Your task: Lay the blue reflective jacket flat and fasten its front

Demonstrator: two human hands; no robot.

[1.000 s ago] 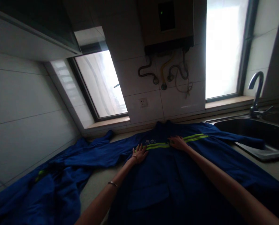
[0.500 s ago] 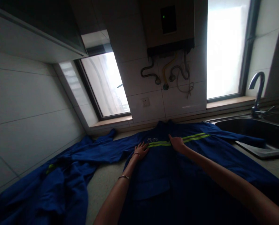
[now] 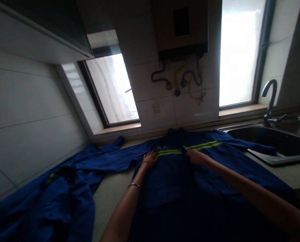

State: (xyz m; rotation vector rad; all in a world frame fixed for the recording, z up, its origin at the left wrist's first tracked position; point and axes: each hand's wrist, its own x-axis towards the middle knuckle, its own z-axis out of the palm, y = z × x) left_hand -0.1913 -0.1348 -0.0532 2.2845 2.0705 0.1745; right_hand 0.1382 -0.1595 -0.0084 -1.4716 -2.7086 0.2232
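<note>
A dark blue work jacket (image 3: 162, 181) with yellow-green stripes lies spread front up on the counter, its collar toward the wall. My left hand (image 3: 150, 158) rests flat on its left chest, fingers stretched beside the stripe and below some pale lettering. At the middle of the chest, my right hand (image 3: 194, 157) is closed on the jacket's front edge, where the cloth is slightly raised. The fingertips are partly hidden in the dim light. One sleeve stretches left; the other reaches over the sink's rim.
More blue clothing (image 3: 56, 205) lies crumpled on the left of the counter (image 3: 108, 191). At the right are a sink (image 3: 278, 161) and a faucet (image 3: 269, 101). A water heater (image 3: 181, 30) with pipes hangs on the wall between two windows.
My right hand has gone from an extended index finger at the front opening to closed fingers slightly lower, at the front edge. My left hand stays flat on the chest. The view has shifted slightly.
</note>
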